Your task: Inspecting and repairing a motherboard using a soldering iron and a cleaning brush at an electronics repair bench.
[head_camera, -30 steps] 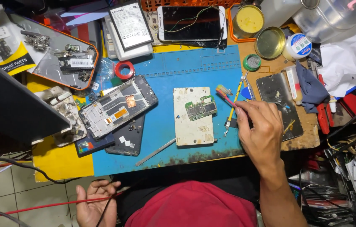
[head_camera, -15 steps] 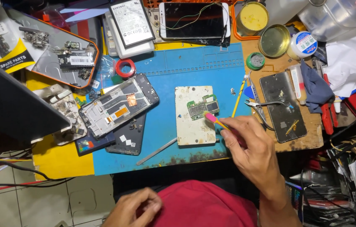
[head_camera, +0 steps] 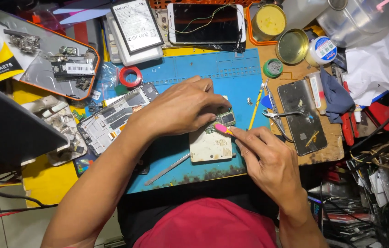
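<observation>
The left hand (head_camera: 180, 108) pins the circuit board (head_camera: 222, 120); the right hand (head_camera: 268, 158) grips a pink-tipped tool (head_camera: 223, 128), which could slip and scratch components.

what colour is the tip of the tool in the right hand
Pink, on a yellow handle. The tool shows best in the head view, pinched in the right hand.

I see a cluttered workbench (head_camera: 43, 188) with a yellow top under a blue work mat (head_camera: 203, 69). Pale floor tiles (head_camera: 1, 229) show lower left, crossed by cables.
</observation>
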